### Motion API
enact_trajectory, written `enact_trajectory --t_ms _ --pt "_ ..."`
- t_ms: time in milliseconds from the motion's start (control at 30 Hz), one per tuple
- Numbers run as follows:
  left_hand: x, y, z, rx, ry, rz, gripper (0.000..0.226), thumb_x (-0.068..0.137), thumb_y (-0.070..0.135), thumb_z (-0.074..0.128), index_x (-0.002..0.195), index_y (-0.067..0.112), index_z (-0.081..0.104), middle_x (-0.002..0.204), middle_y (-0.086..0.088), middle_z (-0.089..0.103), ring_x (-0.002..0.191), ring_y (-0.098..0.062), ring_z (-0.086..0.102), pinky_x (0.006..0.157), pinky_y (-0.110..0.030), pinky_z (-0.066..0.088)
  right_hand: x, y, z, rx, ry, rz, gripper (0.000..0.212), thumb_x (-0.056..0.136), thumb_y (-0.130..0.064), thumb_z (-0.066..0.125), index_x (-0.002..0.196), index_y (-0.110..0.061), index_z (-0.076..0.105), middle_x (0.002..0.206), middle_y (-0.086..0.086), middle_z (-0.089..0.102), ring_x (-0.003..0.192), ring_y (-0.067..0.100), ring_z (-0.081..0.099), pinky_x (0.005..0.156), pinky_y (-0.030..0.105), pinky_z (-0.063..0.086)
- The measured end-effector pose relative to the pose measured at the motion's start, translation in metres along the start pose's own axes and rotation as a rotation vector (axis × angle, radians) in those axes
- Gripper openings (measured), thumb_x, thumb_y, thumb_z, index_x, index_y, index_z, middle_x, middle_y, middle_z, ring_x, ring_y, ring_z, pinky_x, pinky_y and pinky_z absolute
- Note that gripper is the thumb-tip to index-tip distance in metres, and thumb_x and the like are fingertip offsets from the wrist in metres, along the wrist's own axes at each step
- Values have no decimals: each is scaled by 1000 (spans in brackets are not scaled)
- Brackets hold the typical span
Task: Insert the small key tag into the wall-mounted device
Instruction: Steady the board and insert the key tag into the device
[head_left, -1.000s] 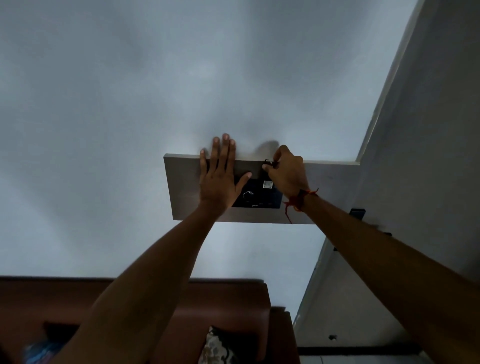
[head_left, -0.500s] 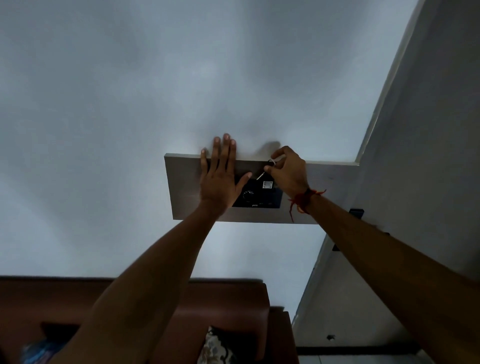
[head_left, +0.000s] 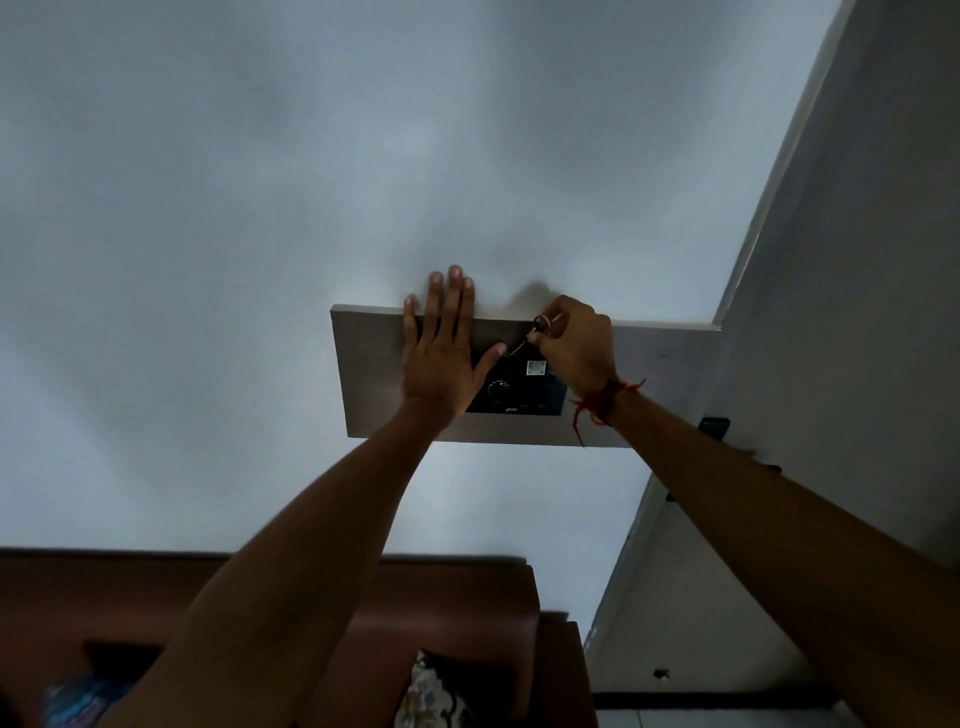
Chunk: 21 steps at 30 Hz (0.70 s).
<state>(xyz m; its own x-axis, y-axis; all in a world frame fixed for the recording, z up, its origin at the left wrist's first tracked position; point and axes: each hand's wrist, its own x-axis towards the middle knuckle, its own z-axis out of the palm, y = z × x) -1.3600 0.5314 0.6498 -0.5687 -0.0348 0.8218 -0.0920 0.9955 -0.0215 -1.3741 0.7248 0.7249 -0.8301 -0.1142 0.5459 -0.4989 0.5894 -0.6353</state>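
A black wall-mounted device (head_left: 524, 392) with a round dial and a small white sticker sits on a grey panel (head_left: 371, 374) fixed to the white wall. My left hand (head_left: 441, 358) lies flat on the panel and the device's left part, fingers spread upward, thumb pointing right. My right hand (head_left: 574, 345) is pinched on a small key tag (head_left: 535, 332), a thin metal piece with a ring, held at the device's upper edge. The tag's tip points down-left toward my left thumb. Whether the tip is inside the device I cannot tell.
A grey side wall or door frame (head_left: 810, 291) meets the panel's right end, with a small dark fitting (head_left: 714, 427) on it. Below stands brown wooden furniture (head_left: 457, 597) with patterned fabric (head_left: 426, 699).
My right hand has lifted slightly and drawn the key tag up and right, so its thin metal end now shows between both hands. The left hand has stayed flat.
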Motion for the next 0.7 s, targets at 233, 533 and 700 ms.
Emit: enact_trajectory --t_ms 233,533,700 --pt "-1 1 -4 18 -1 -5 97 107 75 37 175 8 19 184 -12 14 172 -35 15 137 -61 19 -5 5 0 -105 -75 -188 4 82 -4 75 81 -2 72 88 10 68 81 27 66 76 41 58" --pt "-1 0 -6 29 -26 0 97 108 75 37 175 7 18 185 -13 13 172 -35 14 138 -61 17 -13 14 -1 -238 -72 -301 6 86 9 60 83 4 62 95 18 56 88 33 58 75 45 54" --pt "1 2 -14 49 -97 -9 97 108 75 32 176 8 12 185 -13 8 173 -35 10 138 -62 18 -22 19 4 -391 -135 -425 13 91 5 58 100 2 67 104 20 57 94 34 57 77 46 56"
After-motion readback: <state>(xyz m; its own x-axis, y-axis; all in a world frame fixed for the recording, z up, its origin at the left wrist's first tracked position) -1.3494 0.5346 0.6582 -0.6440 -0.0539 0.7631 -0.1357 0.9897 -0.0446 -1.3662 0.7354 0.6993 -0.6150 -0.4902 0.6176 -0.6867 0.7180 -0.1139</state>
